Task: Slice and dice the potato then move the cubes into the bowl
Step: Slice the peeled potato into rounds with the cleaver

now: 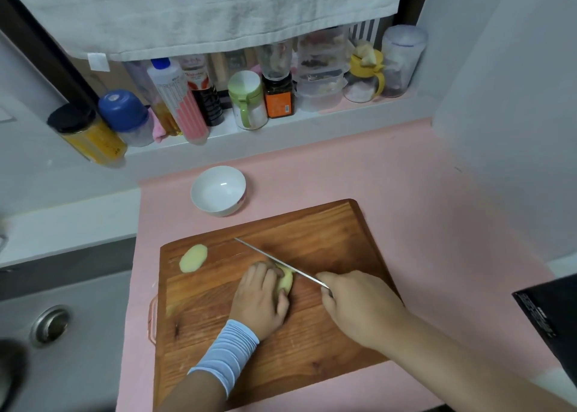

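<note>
A peeled potato piece [285, 282] lies in the middle of the wooden cutting board [327, 233]. My left hand [260, 299] curls over it and holds it down, hiding most of it. My right hand [359, 305] grips the handle of a knife [274, 260]. Its thin blade runs up-left across the top of the potato. A second potato piece [193, 258], flat and oval, lies near the board's far left corner. The empty white bowl [218, 190] stands on the pink counter just beyond the board.
A sink with a metal drain [51, 322] lies left of the board. On the ledge behind stand jars, bottles [178, 99] and stacked plastic containers [321, 71], under a hanging towel [203, 15]. A black box [549, 308] sits at the right edge.
</note>
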Available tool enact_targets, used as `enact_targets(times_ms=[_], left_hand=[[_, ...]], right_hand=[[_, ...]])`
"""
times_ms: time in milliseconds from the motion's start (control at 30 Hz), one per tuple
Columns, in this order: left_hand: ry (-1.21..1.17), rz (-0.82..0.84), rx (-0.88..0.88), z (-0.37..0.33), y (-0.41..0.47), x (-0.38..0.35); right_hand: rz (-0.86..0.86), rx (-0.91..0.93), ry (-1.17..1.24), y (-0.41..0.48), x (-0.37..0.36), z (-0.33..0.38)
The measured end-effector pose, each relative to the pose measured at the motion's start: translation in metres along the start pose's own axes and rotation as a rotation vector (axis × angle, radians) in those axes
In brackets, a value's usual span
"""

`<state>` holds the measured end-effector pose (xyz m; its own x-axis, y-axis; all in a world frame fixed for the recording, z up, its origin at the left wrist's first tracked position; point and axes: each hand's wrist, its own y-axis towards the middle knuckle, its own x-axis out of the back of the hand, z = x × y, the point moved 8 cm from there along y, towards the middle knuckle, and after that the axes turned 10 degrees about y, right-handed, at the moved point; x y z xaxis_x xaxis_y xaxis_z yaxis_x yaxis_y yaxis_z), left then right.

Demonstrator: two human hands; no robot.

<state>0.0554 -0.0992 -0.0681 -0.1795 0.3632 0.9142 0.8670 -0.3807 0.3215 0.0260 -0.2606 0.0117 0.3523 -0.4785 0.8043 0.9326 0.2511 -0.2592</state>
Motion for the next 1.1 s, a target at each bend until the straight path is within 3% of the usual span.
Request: enact_targets(times_ms=[500, 1100], left_hand=[[0.000, -0.014, 0.018, -0.002, 0.002, 0.003], [-0.050, -0.054, 0.012, 0.000, 0.001, 0.005]], right_hand=[[0.160, -0.034, 0.110, 0.029, -0.008, -0.014], [0.189, -0.059, 0.118, 0.041, -0.025, -0.013]])
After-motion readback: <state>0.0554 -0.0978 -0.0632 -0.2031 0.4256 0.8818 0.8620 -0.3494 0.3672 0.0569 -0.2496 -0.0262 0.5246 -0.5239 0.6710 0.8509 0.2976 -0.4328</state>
